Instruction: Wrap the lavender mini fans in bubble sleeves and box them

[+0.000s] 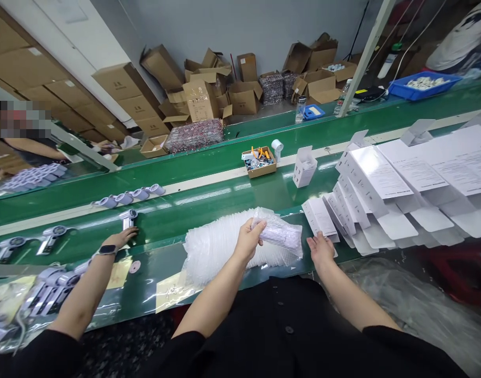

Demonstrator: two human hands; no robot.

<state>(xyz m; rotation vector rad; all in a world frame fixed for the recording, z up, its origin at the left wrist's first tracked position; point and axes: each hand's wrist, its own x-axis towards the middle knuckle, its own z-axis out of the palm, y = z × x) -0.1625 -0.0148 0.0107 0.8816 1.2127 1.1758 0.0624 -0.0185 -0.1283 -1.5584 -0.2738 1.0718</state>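
My left hand (248, 239) is closed around one end of a bubble-wrap pouch (282, 236). Something pale lilac shows through its clear plastic, its shape blurred by the wrap. Below and behind the pouch lies a long row of stacked bubble-wrap bags (217, 244). To the right, my right hand (322, 249) has its fingers apart at the near edge of a small white box (320, 216), which leans at the front of the row of white boxes (351, 210). Whether those fingertips press on the box I cannot tell.
A co-worker's hand (124, 237) touches a lilac handheld fan (129, 219) on the green belt at left. More fans (51, 239) lie farther left. A carton of small parts (260, 165) and an upright white box (304, 167) stand ahead. Printed white sheets (421, 163) cover the right side.
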